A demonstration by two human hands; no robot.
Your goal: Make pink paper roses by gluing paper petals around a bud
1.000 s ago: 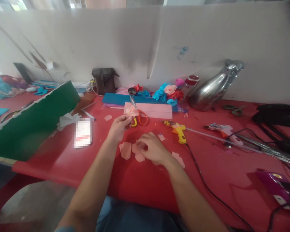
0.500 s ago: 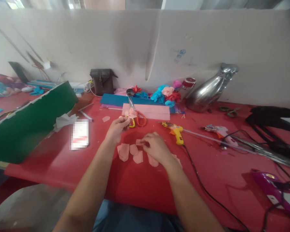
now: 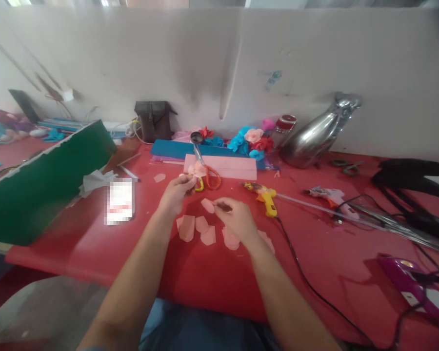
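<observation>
My left hand (image 3: pixel 177 191) pinches a small pink paper flower (image 3: pixel 196 169), its stem end hidden by my fingers. Between the thumb and fingertips of my right hand (image 3: pixel 234 217) is a pink paper petal (image 3: pixel 207 205), raised above the table. Below both hands lie several loose pink petals (image 3: pixel 187 228) in small overlapping groups. Just behind the flower are scissors (image 3: pixel 212 178) with an orange handle, next to a yellow handle loop (image 3: pixel 200 184).
A yellow glue gun (image 3: pixel 268 201) with a trailing cord lies to the right, a second glue gun (image 3: pixel 336 201) beyond it. Pink paper strips (image 3: pixel 234 166) and finished flowers (image 3: pixel 254 141) line the back by a metal flask (image 3: pixel 316 134). A green board (image 3: pixel 54 180) stands left.
My right hand has lifted a pink petal off the table and turned it toward the flower. My left hand stays almost in place with the flower.
</observation>
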